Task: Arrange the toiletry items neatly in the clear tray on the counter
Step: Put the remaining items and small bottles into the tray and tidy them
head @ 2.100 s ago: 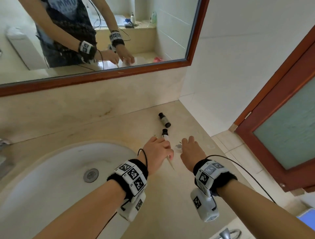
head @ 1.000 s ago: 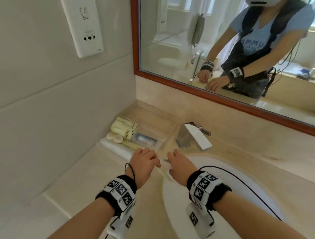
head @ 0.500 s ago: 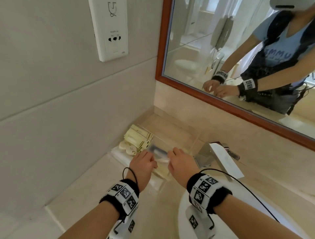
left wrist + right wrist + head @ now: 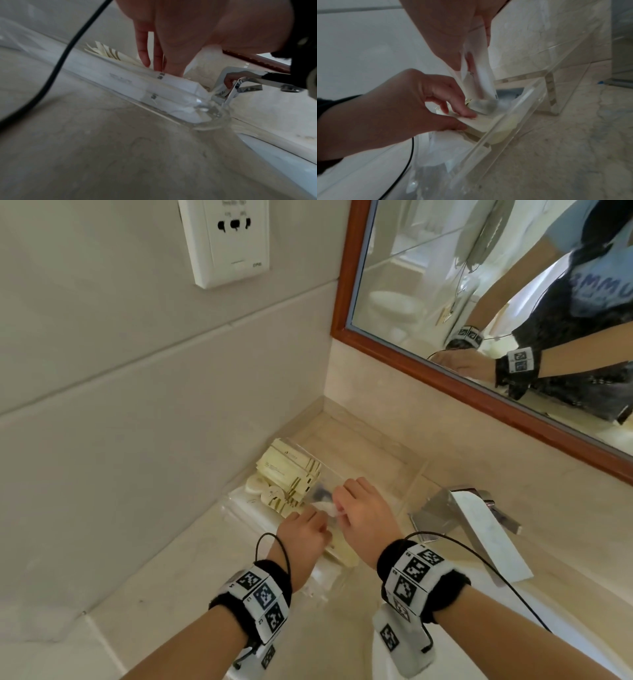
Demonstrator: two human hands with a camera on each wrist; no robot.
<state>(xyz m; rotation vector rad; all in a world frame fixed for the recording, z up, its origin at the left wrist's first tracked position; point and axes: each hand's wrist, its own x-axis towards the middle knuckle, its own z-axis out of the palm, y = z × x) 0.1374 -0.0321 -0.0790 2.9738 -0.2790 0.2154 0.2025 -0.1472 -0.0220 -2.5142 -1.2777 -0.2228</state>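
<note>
Nearest the camera, two forearms with tagged wristbands reach forward over the beige stone counter (image 4: 191, 570), with the white basin (image 4: 274, 152) just to the right. The left hand (image 4: 303, 537) hangs over the near end of the clear tray (image 4: 510, 119), its thumb and fingers curled and pinching a flat cream packet (image 4: 481, 121) that lies inside the tray against the near wall. Just beside it, the right hand (image 4: 363, 517) grips a long white wrapped item (image 4: 478, 75), fingers closed round its upper end, and holds it steeply tilted with its lower tip down in the tray among the other things. What the wrapper holds cannot be told. The tray sits on the counter in the corner by the tiled wall, left of the chrome tap (image 4: 479, 529). Along its left side lie long white packets (image 4: 130, 82), and further in stands a leaning stack of cream sachets (image 4: 291, 469) with striped ends, with small round pale soaps (image 4: 263, 489) beside them. A dark blurred item (image 4: 322, 493) shows between the sachets and the right hand. Beyond the tray, a wood-framed mirror (image 4: 346, 285) hangs above the counter, and a white wall socket (image 4: 226, 241) is mounted on the tiles to its left.
</note>
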